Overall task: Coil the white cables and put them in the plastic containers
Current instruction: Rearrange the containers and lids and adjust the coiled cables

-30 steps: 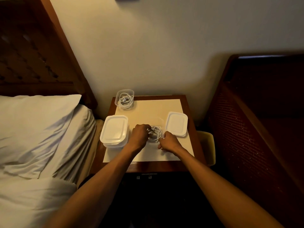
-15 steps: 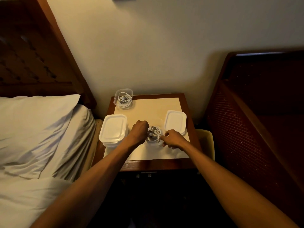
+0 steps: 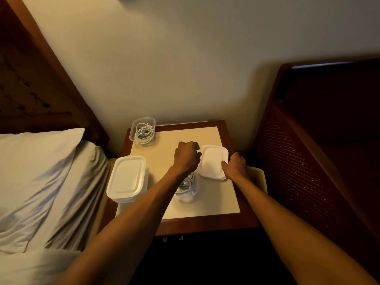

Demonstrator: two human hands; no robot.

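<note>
Between both hands, white lid (image 3: 213, 161); right hand (image 3: 235, 166) grip pinches its edge, left hand (image 3: 186, 157) grip closed beside it, contents unclear; likely to cover cable-filled container (image 3: 187, 187) below left wrist.

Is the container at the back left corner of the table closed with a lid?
No, the back container stands open, with a coiled white cable visible inside.

Left hand (image 3: 187, 157): bare, no rings visible
Right hand (image 3: 235, 166): bare
Forearms: bare to the frame edge (no sleeves, watch or bands seen)
</note>
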